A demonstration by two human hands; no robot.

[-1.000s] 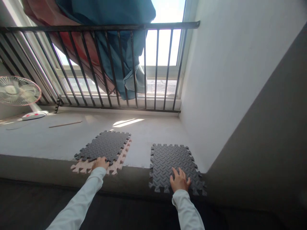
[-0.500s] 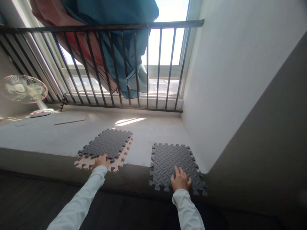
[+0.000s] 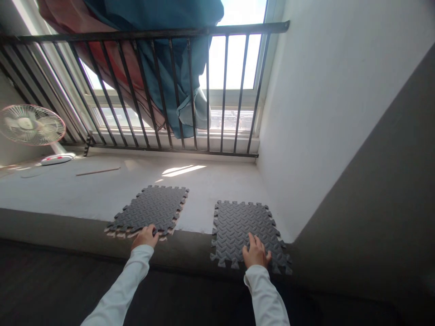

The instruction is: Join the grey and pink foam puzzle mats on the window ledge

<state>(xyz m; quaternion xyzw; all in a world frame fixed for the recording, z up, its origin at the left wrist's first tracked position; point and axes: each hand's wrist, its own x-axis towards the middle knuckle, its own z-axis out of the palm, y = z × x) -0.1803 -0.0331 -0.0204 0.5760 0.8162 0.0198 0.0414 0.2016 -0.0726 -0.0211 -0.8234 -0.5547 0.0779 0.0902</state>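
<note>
Ledge (image 3: 84, 194): carried 2 grey foam mats at its near edge.
Right mat (image 3: 246, 228): near the right corner, right hand (image 3: 255, 254) flat, fingers spread.
Left mat (image 3: 149, 209): atop a pink mat (image 3: 115, 233); left hand (image 3: 145, 236) gripped its near edge.

Black railing (image 3: 149, 34) before sunlit window (image 3: 234, 63); white wall (image 3: 322, 90); fan (image 3: 32, 124).

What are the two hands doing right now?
Left hand: fingers on the near edge of the left grey mat.
Right hand: open, flat on the right grey mat.
</note>
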